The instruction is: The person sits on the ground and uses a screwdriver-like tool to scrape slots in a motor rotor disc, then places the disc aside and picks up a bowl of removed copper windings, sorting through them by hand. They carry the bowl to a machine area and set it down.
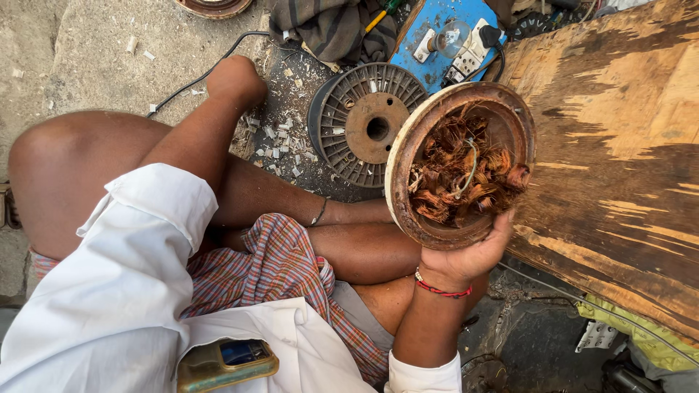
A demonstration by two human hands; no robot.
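Rusty brown and round, the old motor shell [408,156] sits tipped up in the right hand [466,258], so its open side faces the person and the inside is easy to see. The fingers [502,225] are curled tight around the bottom rim, clamped on it from below — that is what keeps the heavy shell from sliding off. Inside it lies a messy bunch of copper wire [462,175], reddish and tangled, with one pale wire looping across it. The shell is held up in the air, above the crossed legs and just beside a big worn wooden board [619,160]. A thin red thread [440,290] goes around the right wrist. The left hand cannot be seen — only a white sleeve [138,247] shows on that side, so I cannot tell what those fingers are doing. On the ground behind the shell lies a grey plastic spool [342,109], flat on its side, with small white scraps scattered near it. Farther back is a blue board [429,29] with a switch and a plug on it, and a black cable [211,69] runs across the floor.
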